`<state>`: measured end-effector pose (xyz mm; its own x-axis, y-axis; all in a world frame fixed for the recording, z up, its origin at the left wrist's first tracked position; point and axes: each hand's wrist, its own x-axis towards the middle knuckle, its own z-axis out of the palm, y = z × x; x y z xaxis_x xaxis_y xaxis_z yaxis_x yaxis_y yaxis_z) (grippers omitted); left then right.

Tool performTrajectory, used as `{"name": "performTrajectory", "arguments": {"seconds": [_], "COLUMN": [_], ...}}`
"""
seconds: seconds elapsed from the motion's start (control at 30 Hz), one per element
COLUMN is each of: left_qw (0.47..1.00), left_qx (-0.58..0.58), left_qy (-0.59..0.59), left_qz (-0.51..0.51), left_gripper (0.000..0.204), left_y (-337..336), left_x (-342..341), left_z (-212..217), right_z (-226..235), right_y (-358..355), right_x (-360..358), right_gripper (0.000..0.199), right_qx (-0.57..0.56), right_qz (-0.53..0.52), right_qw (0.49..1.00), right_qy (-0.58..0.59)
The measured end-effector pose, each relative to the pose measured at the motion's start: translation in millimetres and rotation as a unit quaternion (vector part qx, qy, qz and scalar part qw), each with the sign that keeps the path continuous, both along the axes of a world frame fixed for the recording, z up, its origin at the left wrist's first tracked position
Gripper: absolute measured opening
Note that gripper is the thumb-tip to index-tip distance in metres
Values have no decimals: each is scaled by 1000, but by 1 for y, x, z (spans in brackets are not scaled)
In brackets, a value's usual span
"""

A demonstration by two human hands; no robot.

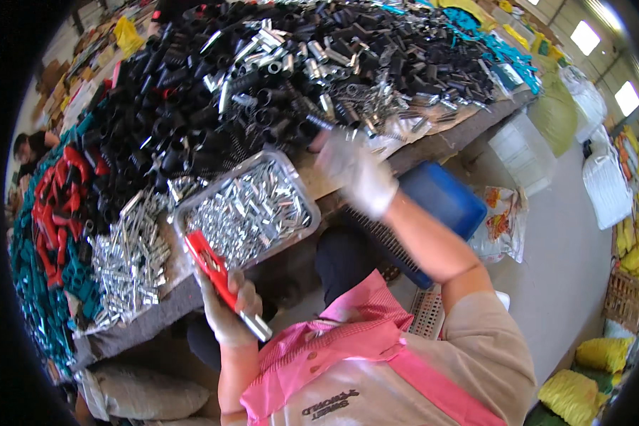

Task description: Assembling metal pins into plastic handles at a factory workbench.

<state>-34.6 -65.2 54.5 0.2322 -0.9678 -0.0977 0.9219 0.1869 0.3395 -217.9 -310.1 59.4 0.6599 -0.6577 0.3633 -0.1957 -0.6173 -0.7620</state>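
My left hand (226,307), in a whitish glove, is closed round a red handle (213,268) with a silver metal tube at its lower end. The handle slants in front of a clear plastic tray (311,213) filled with small silver metal pieces (252,206). Over the table's near edge, right of the tray, is my right hand (351,170), also gloved. Motion smears its fingers, so whether it grips anything is not visible. Just beyond it lie dark springs and loose metal parts (376,103). Black tubular parts (184,92) are heaped across the table.
Silver tubes (131,259) lie left of the tray, with red handles (60,206) and teal parts (25,284) farther left. A blue crate (447,199) stands below the table edge at right, near a translucent bin (522,153). Another person (32,150) is at the far left.
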Motion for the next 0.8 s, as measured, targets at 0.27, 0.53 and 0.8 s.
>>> {"name": "performTrajectory", "arguments": {"seconds": [0.27,0.53,0.8], "left_qw": [971,871,612], "left_qx": [173,244,130], "left_qy": [-163,-426,-779], "left_qz": [12,-30,-38], "left_gripper": [40,28,35], "left_y": [23,12,-18], "left_x": [-5,3,2], "left_z": [-23,-2,5], "right_z": [-36,28,12], "right_y": [-289,-122,57], "right_x": [-144,-42,-9], "right_gripper": [45,30,41], "right_qx": [-181,169,173], "right_qz": [-414,-137,251], "right_qw": [791,953,949], "right_qy": [413,-211,-76]}}
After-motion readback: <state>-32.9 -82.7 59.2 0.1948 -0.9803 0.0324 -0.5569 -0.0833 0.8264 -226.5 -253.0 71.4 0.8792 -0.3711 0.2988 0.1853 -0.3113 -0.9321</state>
